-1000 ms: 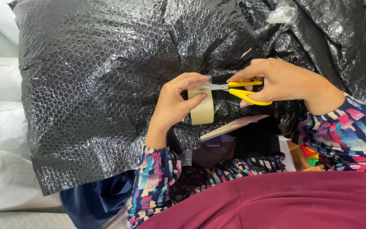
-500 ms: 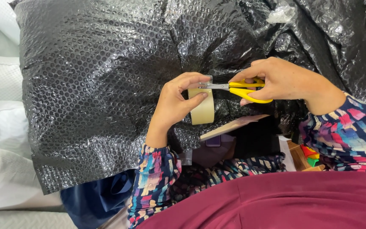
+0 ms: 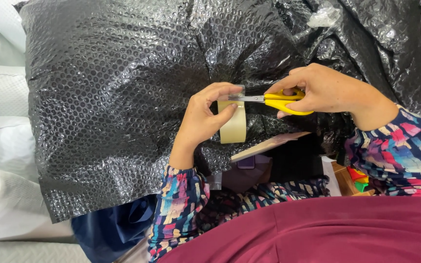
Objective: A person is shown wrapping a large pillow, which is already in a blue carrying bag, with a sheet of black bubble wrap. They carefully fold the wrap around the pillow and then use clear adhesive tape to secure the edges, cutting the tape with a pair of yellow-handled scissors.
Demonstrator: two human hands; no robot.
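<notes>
My left hand (image 3: pixel 204 117) grips a roll of clear packing tape (image 3: pixel 233 122), thumb through its core, held against a large bundle wrapped in black bubble wrap (image 3: pixel 118 87). A short strip of tape runs from the roll up to the wrap. My right hand (image 3: pixel 325 88) holds yellow-handled scissors (image 3: pixel 271 100), fingers in the loops. The metal blades point left and meet the tape strip just above the roll.
More black bubble wrap (image 3: pixel 386 34) lies crumpled at the upper right. White padded packages (image 3: pixel 1 146) are stacked at the left. A dark blue bag (image 3: pixel 108 229) sits below the bundle. A flat card edge (image 3: pixel 274 143) and colourful items (image 3: pixel 356 178) lie near my lap.
The scissors have slid slightly left, with the blades now at the tape strip. My left hand and the roll have barely moved.
</notes>
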